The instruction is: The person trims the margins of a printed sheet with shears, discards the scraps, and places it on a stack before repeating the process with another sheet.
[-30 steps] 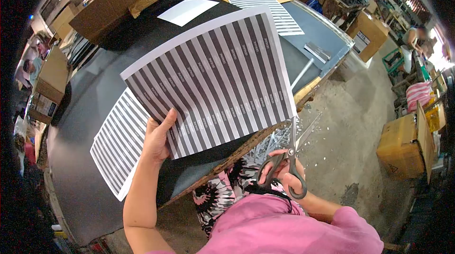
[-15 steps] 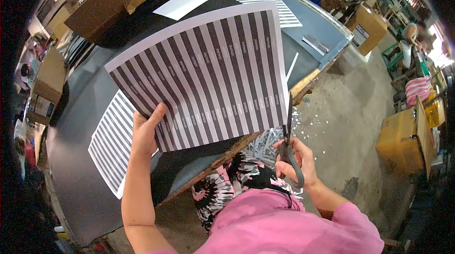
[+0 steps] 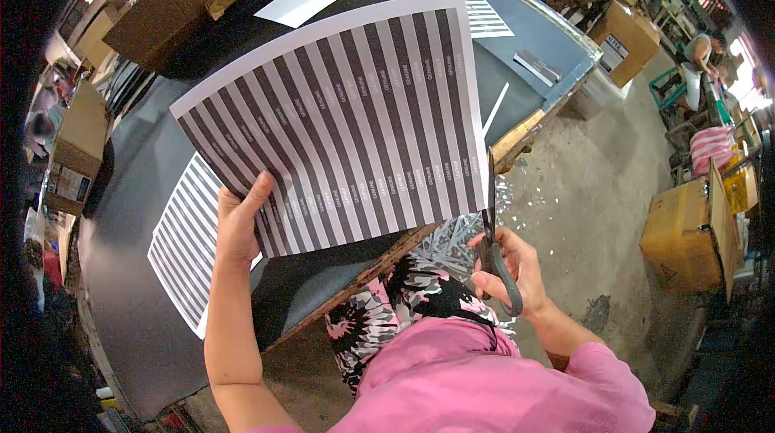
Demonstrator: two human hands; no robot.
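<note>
A sheet of paper (image 3: 347,126) printed with black and white stripes and small lettering bows upward in front of me. My left hand (image 3: 242,215) grips its lower left edge, thumb on top. In my right hand (image 3: 517,271) are dark-handled scissors (image 3: 490,235), their blades pointing away from me along the sheet's right edge. The fingers sit in the handle loops. Under the held sheet, more striped sheets (image 3: 178,247) lie on the dark table (image 3: 129,288) at the left.
Another striped sheet (image 3: 452,1), a white sheet (image 3: 311,1) and a small stack of strips (image 3: 537,67) lie farther back. Paper offcuts (image 3: 452,243) are heaped below the table edge. Cardboard boxes (image 3: 686,227) stand on the floor at right, and a person (image 3: 698,66) is beyond.
The striped sheet and my left hand have shifted slightly left. The scissors stay at its right edge, tilted a little differently.
</note>
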